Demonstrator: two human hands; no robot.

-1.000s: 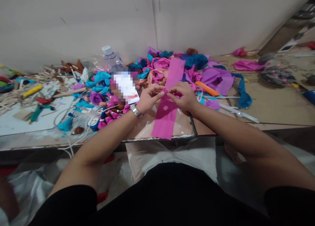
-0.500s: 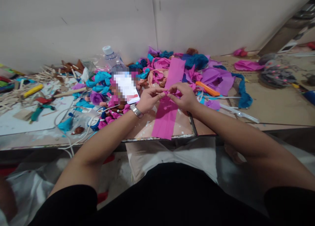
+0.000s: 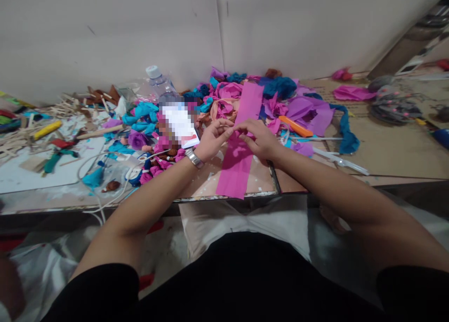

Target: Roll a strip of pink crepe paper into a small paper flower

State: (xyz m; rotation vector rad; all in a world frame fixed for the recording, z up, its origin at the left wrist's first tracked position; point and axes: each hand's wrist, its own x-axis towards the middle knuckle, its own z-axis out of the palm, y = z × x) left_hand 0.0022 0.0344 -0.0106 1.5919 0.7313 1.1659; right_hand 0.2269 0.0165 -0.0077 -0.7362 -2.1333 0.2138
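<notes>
A long strip of pink crepe paper [image 3: 238, 163] lies across the low table and reaches over its front edge. My left hand [image 3: 212, 142], with a watch on the wrist, pinches the strip's left edge near the middle. My right hand [image 3: 257, 137] meets it from the right, fingers closed on the same fold of pink paper. Both hands sit over the strip, fingertips almost touching.
Crumpled pink, purple and blue paper [image 3: 280, 97] is piled behind the hands. An orange-handled cutter [image 3: 294, 126], a plastic bottle [image 3: 159, 82], a white cable [image 3: 105, 172] and wooden sticks [image 3: 63, 111] lie about. The table's front edge [image 3: 196, 199] is close to my lap.
My fingers have shifted slightly up along the strip, and the right hand's fingers have stretched out a little over the fold. The strip itself has stayed in place.
</notes>
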